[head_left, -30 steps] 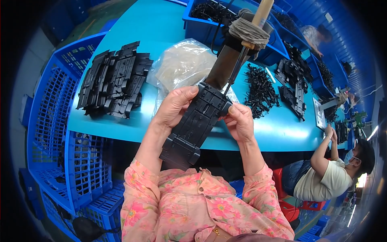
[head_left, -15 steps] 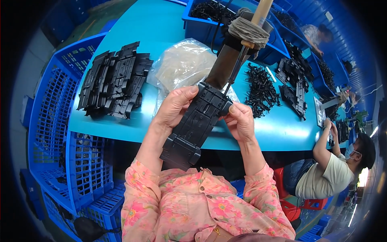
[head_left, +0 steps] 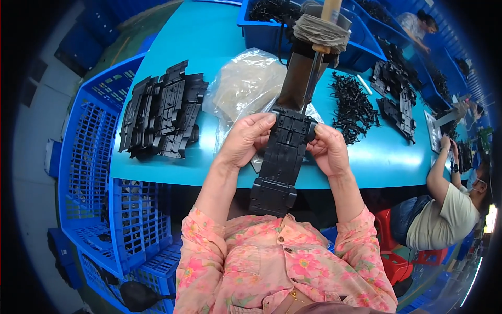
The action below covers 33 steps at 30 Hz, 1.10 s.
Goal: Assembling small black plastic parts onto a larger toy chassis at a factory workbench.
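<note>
A long black molded plastic part [head_left: 283, 159] is held between both hands, its far end against the metal plate of a bench fixture [head_left: 296, 86]. My left hand [head_left: 248, 137] grips its upper left edge, thumb on top. On the opposite edge, my right hand [head_left: 330, 149] pinches the raised corner between thumb and fingers. The part's near end hangs past the table edge, over my lap. Grey cloth strips [head_left: 320, 32] are wound around the fixture's wooden handle [head_left: 331, 9]. Behind my left hand lies a clear plastic bag [head_left: 243, 83].
Stacked black plastic parts [head_left: 164, 112] lie on the left of the teal table [head_left: 219, 42]. Small black pieces [head_left: 351, 112] are heaped right of the fixture, near more black parts [head_left: 395, 99]. Blue bins [head_left: 259, 35] stand behind; blue crates [head_left: 141, 220] stand lower left. A co-worker [head_left: 444, 209] sits at right.
The view has shifted, so the table and its contents appear farther right. The black part is turned more upright in the picture, still held by both hands at the fixture.
</note>
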### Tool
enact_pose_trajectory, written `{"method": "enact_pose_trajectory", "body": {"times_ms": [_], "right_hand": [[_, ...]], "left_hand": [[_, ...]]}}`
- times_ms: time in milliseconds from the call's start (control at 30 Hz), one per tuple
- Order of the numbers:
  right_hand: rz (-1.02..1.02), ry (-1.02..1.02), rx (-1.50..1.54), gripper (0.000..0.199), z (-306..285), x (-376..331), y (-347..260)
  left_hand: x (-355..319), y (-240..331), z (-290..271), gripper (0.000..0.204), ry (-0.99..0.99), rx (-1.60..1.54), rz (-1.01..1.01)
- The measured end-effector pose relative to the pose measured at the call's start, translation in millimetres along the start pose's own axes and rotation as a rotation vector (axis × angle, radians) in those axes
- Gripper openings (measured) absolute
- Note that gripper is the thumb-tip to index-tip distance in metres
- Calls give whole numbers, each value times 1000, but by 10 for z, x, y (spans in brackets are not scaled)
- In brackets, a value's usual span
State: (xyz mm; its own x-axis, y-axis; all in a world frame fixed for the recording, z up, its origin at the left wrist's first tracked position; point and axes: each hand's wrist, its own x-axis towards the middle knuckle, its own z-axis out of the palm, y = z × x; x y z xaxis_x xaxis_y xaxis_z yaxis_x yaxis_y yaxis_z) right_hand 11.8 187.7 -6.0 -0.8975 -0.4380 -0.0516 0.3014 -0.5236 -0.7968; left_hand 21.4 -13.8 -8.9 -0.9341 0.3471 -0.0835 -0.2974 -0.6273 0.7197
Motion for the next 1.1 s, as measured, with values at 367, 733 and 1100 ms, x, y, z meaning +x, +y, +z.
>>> {"method": "enact_pose_trajectory", "body": {"times_ms": [367,733,1100], "right_hand": [[13,212,-55,17,36,47,-26],[-23,129,-9,19,-34,97,-195],[-66,154,-57,18,-93,143,-194]], "left_hand": [[100,55,69,23,95,95,-116],[271,116,46,25,27,140,-149],[330,95,9,26,-59,99,-158]]}}
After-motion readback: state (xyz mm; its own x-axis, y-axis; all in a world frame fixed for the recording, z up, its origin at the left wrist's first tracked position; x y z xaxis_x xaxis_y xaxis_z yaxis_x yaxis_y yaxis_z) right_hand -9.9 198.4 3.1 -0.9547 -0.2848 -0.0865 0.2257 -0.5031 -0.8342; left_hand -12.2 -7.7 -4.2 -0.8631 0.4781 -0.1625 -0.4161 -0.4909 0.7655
